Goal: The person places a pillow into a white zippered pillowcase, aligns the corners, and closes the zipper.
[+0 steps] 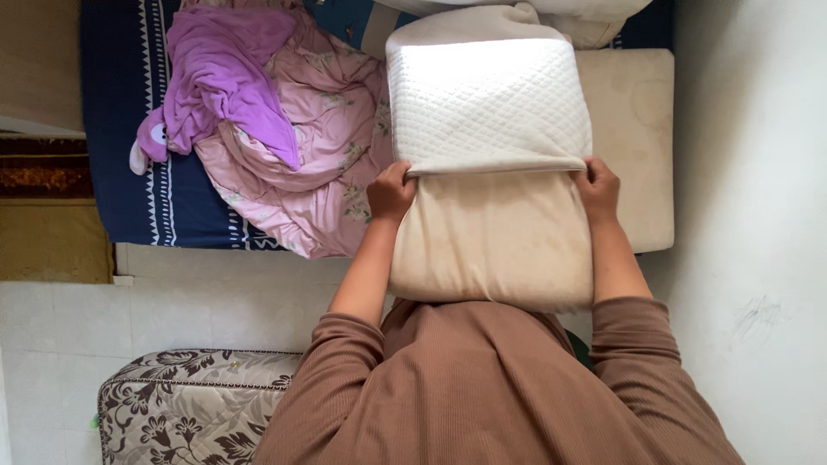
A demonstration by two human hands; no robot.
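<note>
**A:** What are the hands doing?

**B:** Seen from overhead, the left hand (pixel 392 191) and right hand (pixel 599 189) each close around a side of the open edge of a white quilted pillowcase (pixel 487 108). Its surface is stitched in raised diamonds. A beige foam pillow (pixel 491 241), smooth and faintly stained, sticks out of it toward the person, whose ribbed brown sleeves fill the bottom of the view.

**A:** Where does the pillow sit?

**B:** Held against the person's chest, over the near edge of a bed (pixel 129 155) with a navy sheet patterned in white. Whether it rests on the bed cannot be told.

**A:** What lies around it?

**B:** Toward the bed's left side, a crumpled pink floral blanket (pixel 319 146) touches the pillowcase, with a purple garment (pixel 224 77) on top. A bare beige cushion (pixel 633 138) lies by the bed's right edge, just beside a white wall. A floral upholstered piece (pixel 189 400) sits bottom left on pale tiles, leaving a narrow strip of floor.

**A:** Anything hidden?

**B:** The pillowcase's far end runs under more bedding, cut off at the top.
</note>
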